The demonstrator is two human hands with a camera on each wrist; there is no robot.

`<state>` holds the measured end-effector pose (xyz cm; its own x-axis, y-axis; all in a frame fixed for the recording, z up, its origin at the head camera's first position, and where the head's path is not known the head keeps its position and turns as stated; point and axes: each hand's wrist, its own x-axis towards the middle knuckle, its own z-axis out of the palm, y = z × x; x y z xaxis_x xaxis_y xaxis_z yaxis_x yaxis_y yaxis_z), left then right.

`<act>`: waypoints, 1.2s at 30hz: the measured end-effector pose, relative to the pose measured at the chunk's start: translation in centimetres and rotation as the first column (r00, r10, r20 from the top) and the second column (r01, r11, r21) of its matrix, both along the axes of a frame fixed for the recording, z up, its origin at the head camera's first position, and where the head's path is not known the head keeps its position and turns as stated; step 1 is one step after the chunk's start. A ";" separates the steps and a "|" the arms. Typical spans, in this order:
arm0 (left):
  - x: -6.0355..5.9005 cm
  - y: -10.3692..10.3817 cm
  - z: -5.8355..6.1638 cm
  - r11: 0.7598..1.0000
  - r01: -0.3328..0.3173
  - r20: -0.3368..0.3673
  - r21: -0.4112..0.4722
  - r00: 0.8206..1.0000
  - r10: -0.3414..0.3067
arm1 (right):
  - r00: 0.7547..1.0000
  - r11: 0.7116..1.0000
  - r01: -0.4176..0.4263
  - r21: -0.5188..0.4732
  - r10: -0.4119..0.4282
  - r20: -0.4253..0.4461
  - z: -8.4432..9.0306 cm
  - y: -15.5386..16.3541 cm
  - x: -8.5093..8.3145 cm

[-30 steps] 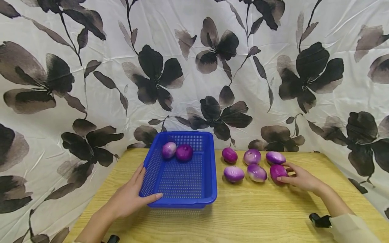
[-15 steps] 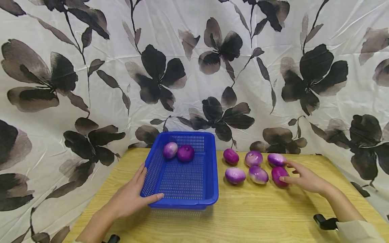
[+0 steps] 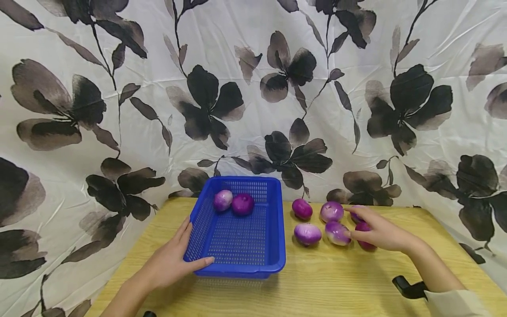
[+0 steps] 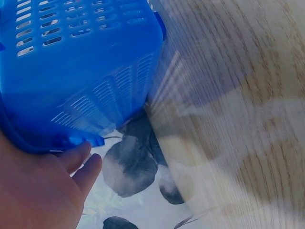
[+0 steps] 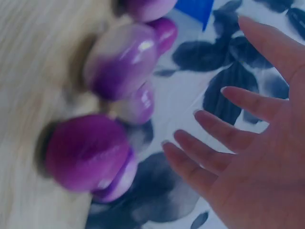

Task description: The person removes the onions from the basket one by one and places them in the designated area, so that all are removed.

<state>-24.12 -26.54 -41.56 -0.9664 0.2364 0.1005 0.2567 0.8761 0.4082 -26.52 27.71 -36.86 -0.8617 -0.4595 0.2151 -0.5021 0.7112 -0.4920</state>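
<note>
Over the right-hand cluster of round purple onions point(image 3: 337, 233), the fingers point(image 5: 214, 131) of the right hand point(image 3: 378, 232) are spreading apart and straight, gripping nothing; in the right wrist view clear gaps are showing between them and the nearest purple onion point(image 5: 88, 152) is lying apart from the palm. In the head view the hand is hovering above the rightmost onions, partly hiding two of them, so whether the fingertips are touching any onion cannot be told. Six onions appear to be lying here in two rows on the light wooden desk point(image 3: 328, 281), just beside the right wall of the basket, within short reach of this hand.

At the near left corner of the blue perforated plastic basket point(image 3: 277, 259), the fingers point(image 4: 81, 162) of the left hand point(image 3: 170, 262) are lying fairly straight along the left wall while the thumb is pressing along the front rim. This grip appears to be bracing the basket so that it is not sliding on the desk. Two purple onions point(image 3: 233, 202) are resting together at the far end of the basket floor, touching each other.

Behind the desk, a white cloth with dark flower print point(image 3: 253, 88) is hanging as a backdrop. A small black object point(image 3: 408, 288) is showing near the right wrist.
</note>
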 end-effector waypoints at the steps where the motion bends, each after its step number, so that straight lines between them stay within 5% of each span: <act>1: 0.0 0.0 0.0 1.000 -0.001 0.002 0.000 1.000 0.001 | 1.000 1.000 -0.006 -0.002 0.006 -0.012 0.1 -0.4 -0.1; 15: -0.2 -0.2 0.0 1.000 -0.011 0.012 -0.009 1.000 0.012 | 0.991 0.980 -0.134 -0.146 0.132 -0.019 1.3 -7.2 -3.0; 36: 0.1 -0.2 -0.3 1.000 -0.002 -0.025 -0.002 1.000 0.002 | 0.957 0.965 -0.257 0.047 0.247 0.155 3.7 -19.6 -10.4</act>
<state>-24.03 -26.73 -41.86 -0.9640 0.2351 0.1244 0.2656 0.8774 0.3995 -36.90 8.09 -33.12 -0.7361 -0.6745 0.0570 -0.5947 0.6042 -0.5304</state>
